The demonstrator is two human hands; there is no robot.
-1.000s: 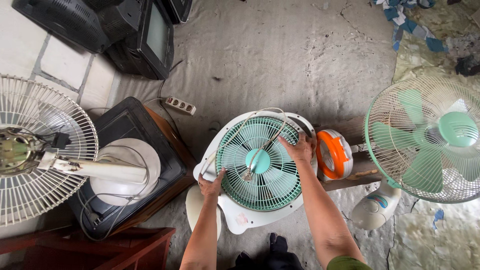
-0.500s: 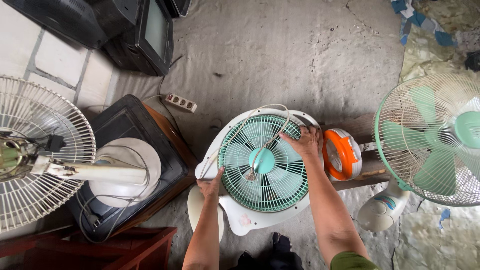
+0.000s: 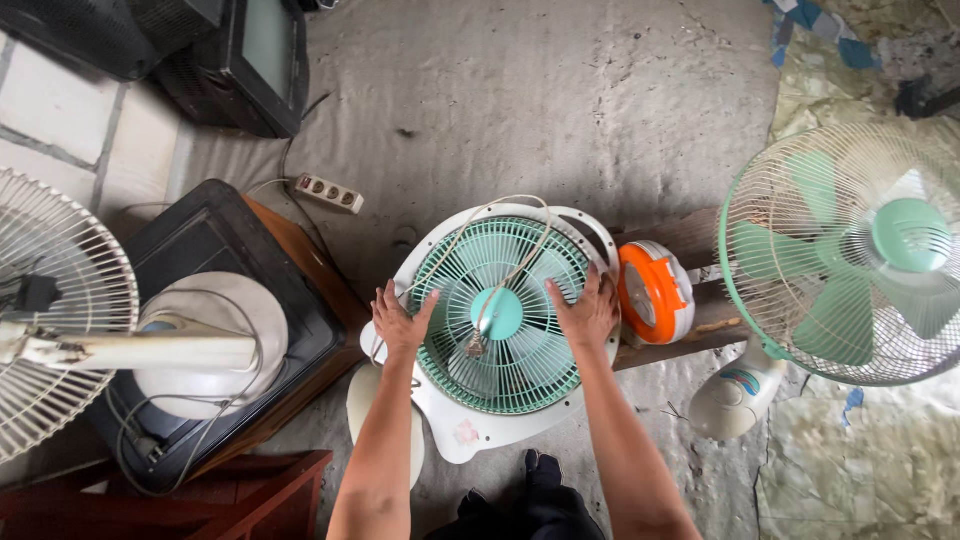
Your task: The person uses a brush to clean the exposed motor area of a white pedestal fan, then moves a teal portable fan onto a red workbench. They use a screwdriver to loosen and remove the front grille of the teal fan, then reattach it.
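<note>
Box fan [image 3: 500,330], white housing with a teal grille, lies face up on the grey floor covering [image 3: 560,110], tilted so its long axis runs from lower left to upper right; one power cord [image 3: 505,265] loops across the grille to its plug near the hub. Left hand [image 3: 400,322] rests flat on the housing's left edge, fingers spread wide; right hand [image 3: 585,312] lies flat on the grille's right side, fingers spread, gripping nothing. Three fans are visible: the box fan, a white pedestal fan [image 3: 60,320] lying at left, and a green-bladed desk fan [image 3: 850,255] at right. One orange-and-white device [image 3: 655,292] sits just beside the box fan. One power strip [image 3: 328,193] lies behind.
</note>
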